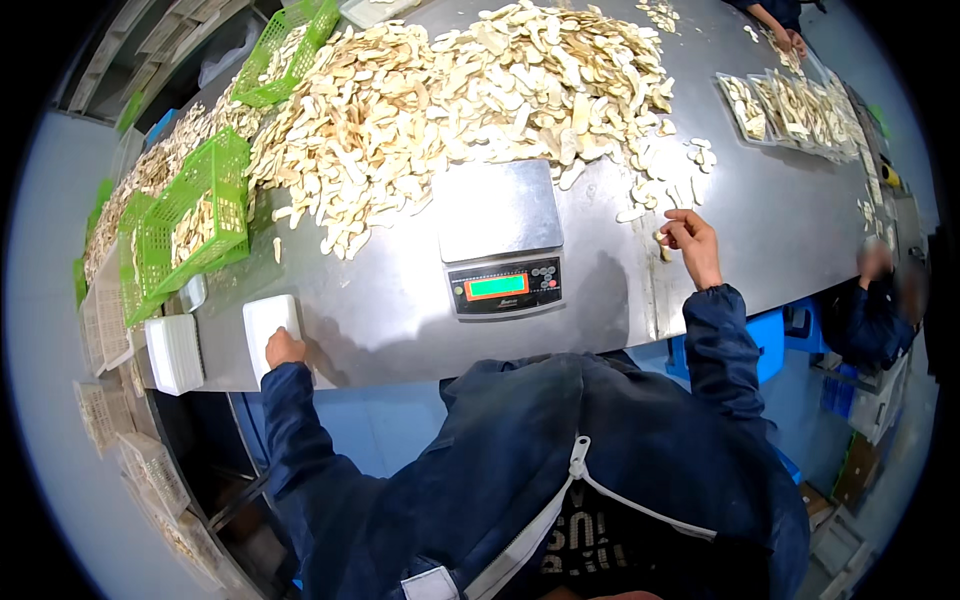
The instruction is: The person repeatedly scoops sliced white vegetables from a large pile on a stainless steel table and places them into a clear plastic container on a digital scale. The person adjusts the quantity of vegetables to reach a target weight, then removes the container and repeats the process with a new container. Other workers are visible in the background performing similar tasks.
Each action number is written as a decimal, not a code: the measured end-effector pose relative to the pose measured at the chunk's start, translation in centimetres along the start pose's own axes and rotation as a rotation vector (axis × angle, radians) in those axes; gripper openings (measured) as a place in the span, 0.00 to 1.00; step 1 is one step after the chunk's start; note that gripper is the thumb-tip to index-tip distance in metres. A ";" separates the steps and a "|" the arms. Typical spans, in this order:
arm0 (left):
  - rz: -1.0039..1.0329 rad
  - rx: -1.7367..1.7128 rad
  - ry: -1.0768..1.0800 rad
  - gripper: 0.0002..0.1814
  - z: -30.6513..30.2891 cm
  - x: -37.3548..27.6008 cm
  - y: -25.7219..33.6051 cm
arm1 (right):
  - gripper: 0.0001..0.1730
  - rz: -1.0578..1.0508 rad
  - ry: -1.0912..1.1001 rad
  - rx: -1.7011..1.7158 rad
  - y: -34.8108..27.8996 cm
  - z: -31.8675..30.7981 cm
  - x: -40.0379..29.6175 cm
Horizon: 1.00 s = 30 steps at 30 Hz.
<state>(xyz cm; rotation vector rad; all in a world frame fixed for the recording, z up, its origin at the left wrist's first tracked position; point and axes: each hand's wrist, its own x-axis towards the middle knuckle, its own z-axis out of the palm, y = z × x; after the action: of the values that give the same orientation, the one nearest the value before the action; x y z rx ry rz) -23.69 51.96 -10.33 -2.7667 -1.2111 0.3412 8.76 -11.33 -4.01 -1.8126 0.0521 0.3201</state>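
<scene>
My left hand [286, 349] rests on the near end of a white foam tray [271, 316] at the table's near edge; whether its fingers grip the tray is hard to see. A stack of white trays [174, 354] stands to its left. To the right, my right hand [686, 238] pinches a small pale dried slice [664, 252], just below some scattered slices [671, 172]. Between my hands sits a digital scale [501, 225] with a bare metal plate and a lit green display. Behind it spreads a large heap of dried slices [465, 90], which look like mushroom.
Green plastic baskets [231, 187] with slices stand at the left, and another green basket [300, 56] is farther back. Filled clear trays [795, 112] lie at the back right of the metal table [765, 217]. A co-worker's hands [787, 39] are beyond them; another person [874, 322] is at the far right.
</scene>
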 end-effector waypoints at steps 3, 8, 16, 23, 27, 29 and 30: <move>-0.029 0.025 0.078 0.09 -0.6 -0.5 -0.3 | 0.12 0.001 -0.011 0.000 -0.3 0.2 0.2; -0.211 -0.090 0.321 0.07 -6.9 -1.1 -1.0 | 0.13 -0.008 -0.016 -0.017 -0.2 -0.9 0.6; 0.736 -0.585 0.661 0.16 -18.0 -4.4 18.7 | 0.13 -0.028 -0.057 0.016 0.3 0.3 1.8; 1.187 -0.595 0.442 0.10 -13.2 -6.6 32.6 | 0.13 -0.090 -0.211 -0.017 0.3 5.4 0.1; 1.210 -0.577 0.341 0.10 -11.5 -7.4 33.0 | 0.14 -0.079 -0.211 -0.119 0.9 7.0 -1.7; 1.203 -0.580 0.313 0.11 -11.0 -7.5 33.1 | 0.13 -0.061 -0.217 -0.161 1.1 7.9 -2.4; 1.205 -0.593 0.303 0.12 -11.3 -7.7 32.9 | 0.17 -0.009 -0.250 -0.193 0.9 8.3 -2.7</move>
<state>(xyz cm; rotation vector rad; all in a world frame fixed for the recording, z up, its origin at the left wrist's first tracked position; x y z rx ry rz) -2.54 23.92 -4.17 -3.4908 0.6392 -0.4436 4.42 -3.97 -6.07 -1.9490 -0.1671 0.5583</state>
